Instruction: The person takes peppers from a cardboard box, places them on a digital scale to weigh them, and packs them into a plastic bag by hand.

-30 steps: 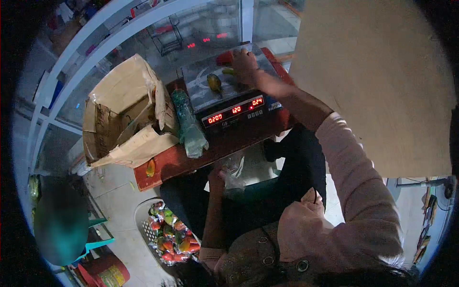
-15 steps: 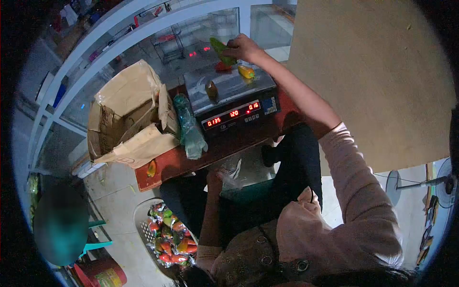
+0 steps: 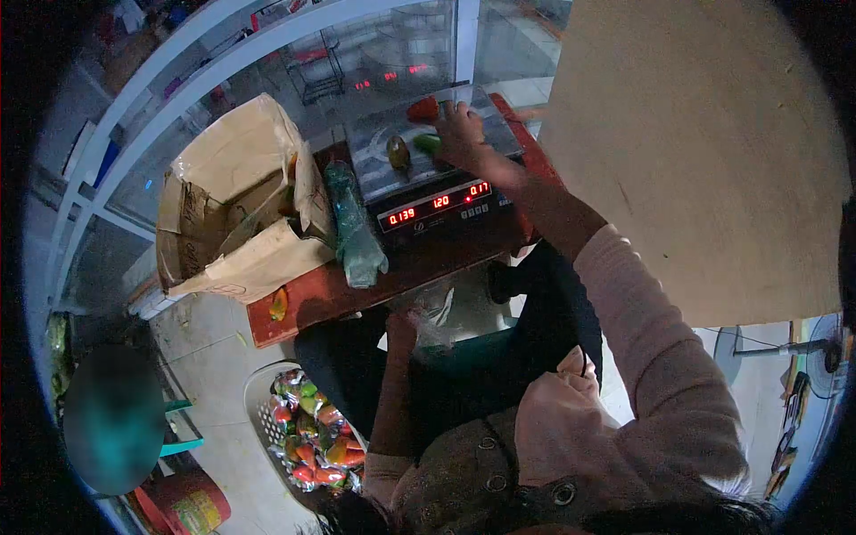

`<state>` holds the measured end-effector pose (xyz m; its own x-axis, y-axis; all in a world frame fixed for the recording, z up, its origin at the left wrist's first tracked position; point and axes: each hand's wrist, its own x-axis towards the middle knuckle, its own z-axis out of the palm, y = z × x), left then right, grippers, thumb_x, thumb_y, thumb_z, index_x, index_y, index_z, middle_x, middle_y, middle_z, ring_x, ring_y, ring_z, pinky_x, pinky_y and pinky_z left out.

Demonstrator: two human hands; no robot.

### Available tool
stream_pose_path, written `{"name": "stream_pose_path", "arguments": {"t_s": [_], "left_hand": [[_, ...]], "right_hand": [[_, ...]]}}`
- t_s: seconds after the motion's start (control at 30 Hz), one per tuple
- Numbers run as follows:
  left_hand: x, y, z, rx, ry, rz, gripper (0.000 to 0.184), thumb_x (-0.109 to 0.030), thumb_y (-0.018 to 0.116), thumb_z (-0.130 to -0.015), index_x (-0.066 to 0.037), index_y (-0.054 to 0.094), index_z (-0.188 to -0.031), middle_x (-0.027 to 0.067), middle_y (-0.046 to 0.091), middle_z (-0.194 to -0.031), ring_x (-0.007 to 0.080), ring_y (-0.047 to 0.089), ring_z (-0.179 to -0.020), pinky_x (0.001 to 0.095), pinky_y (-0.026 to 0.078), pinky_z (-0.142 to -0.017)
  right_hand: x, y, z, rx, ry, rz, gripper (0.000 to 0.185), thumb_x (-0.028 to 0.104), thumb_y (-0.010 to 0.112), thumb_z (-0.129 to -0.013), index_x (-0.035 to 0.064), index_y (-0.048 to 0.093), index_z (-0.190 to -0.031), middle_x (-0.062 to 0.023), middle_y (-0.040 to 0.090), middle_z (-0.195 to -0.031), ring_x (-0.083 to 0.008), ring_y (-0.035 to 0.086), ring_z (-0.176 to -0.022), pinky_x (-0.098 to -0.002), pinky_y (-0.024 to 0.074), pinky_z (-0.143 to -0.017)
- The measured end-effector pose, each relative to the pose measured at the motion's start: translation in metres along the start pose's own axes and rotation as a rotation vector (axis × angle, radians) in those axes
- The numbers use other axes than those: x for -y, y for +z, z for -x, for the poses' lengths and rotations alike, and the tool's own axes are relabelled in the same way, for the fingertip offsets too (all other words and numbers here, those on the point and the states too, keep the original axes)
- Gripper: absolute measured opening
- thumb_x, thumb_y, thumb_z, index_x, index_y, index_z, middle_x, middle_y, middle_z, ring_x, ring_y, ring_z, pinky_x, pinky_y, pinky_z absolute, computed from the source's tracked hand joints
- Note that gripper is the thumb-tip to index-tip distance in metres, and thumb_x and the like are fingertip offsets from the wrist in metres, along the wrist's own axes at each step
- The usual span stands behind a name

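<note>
My right hand [image 3: 464, 141] is over the plate of a digital scale [image 3: 374, 183], its fingers stretched out and apart. Beside it on the plate lie a green pepper [image 3: 427, 144], a red pepper [image 3: 423, 110] and a dark brownish pepper [image 3: 398, 153]. Whatever lies beneath the palm is hidden. The red display [image 3: 440, 203] reads 0.139, 1.20 and 0.17. Down at my lap, my left hand [image 3: 403, 328] is closed on a clear plastic bag [image 3: 435, 328].
An open cardboard box [image 3: 259, 263] and a rolled green plastic bag [image 3: 358, 236] stand left of the scale on the red table [image 3: 330, 308]. An orange pepper [image 3: 278, 305] lies at its corner. Below is a basket [image 3: 260, 406] of bagged peppers [image 3: 312, 437]. A brown board [image 3: 695, 160] stands right.
The green pepper has gone from my right hand onto the scale. That hand has come down nearer to me, and the yellow-orange pepper there is out of sight. The first reading rose from 0.135 to 0.139.
</note>
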<state>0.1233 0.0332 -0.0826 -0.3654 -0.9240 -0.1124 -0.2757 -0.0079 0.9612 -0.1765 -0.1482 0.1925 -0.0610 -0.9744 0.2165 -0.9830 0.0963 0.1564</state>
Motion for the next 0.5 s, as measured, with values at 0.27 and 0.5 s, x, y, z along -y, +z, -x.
{"name": "stream_pose_path", "arguments": {"t_s": [0.27,0.5], "left_hand": [[-0.019,0.007,0.001,-0.039,-0.021,0.27,0.023,-0.022,0.05,-0.081,-0.003,0.06,-0.087,0.0129,0.062,-0.079,0.0266,0.059,-0.076,0.0358,0.046,-0.068],[-0.032,-0.001,0.002,-0.006,0.079,0.075,0.042,-0.042,0.044,-0.084,-0.003,0.06,-0.085,0.012,0.062,-0.08,0.0264,0.059,-0.079,0.0363,0.046,-0.069]], "right_hand": [[-0.058,-0.06,-0.019,-0.404,-0.104,-0.475,0.017,0.018,0.066,-0.068,0.0087,0.061,-0.082,-0.0096,0.052,-0.088,-0.0266,0.049,-0.085,-0.0333,0.0398,-0.075],[-0.073,-0.15,-0.004,-0.557,-0.305,-0.84,0.015,0.005,0.061,-0.07,0.0079,0.06,-0.084,-0.0075,0.056,-0.081,-0.0196,0.048,-0.082,-0.0295,0.0393,-0.076]]}}
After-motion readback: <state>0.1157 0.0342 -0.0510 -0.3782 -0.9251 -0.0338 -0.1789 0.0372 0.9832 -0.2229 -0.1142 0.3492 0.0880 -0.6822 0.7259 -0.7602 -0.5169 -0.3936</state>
